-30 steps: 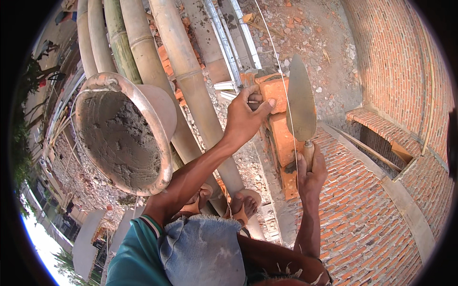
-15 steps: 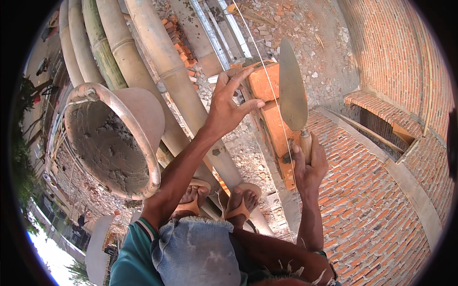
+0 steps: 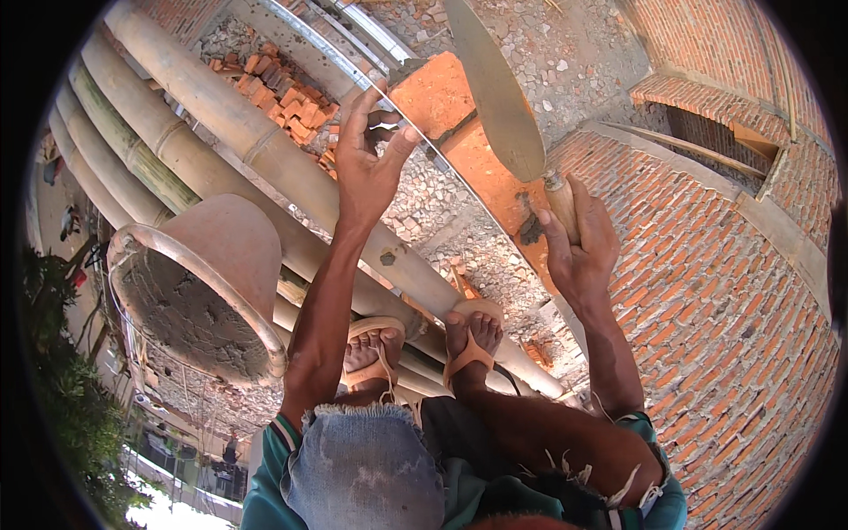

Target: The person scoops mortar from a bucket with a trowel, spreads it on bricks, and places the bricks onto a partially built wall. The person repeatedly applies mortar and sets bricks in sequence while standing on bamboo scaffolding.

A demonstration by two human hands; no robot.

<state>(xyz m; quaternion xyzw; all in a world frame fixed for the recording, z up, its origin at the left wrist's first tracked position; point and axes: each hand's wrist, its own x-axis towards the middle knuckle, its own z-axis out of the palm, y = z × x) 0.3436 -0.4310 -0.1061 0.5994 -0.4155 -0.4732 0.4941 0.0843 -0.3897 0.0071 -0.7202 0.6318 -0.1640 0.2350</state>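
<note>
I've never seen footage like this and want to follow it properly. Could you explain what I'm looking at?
There is no machine here: these are a person's own bare hands. The view comes from a wide fisheye camera worn on the head, looking down, so straight edges bend near the rim. The right hand grips a trowel by its handle. The left hand appears to hold nothing, open beside a string and some orange bricks; whether it touches the string is hard to tell. Further left, a bucket with grey mortar sits by thick bamboo poles.
</note>
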